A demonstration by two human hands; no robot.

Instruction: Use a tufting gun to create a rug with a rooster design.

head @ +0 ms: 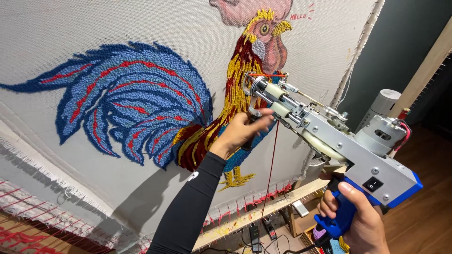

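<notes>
A tufting gun [339, 143] with a silver body and blue handle points its tip at a rooster design [207, 113] tufted on stretched white cloth [70, 28]. My right hand [355, 218] grips the blue handle at the lower right. My left hand [242, 129], in a black sleeve, holds the gun's black front grip just below the needle end, close to the rooster's red and yellow chest. A red yarn [272, 160] hangs down from the gun's tip.
The cloth is stretched on a wooden frame [278, 200] with tack strips along its lower edge. A grey cylinder [382, 104] stands behind the gun at the right. Cables, a power strip [256, 233] and small items lie on the wooden floor below.
</notes>
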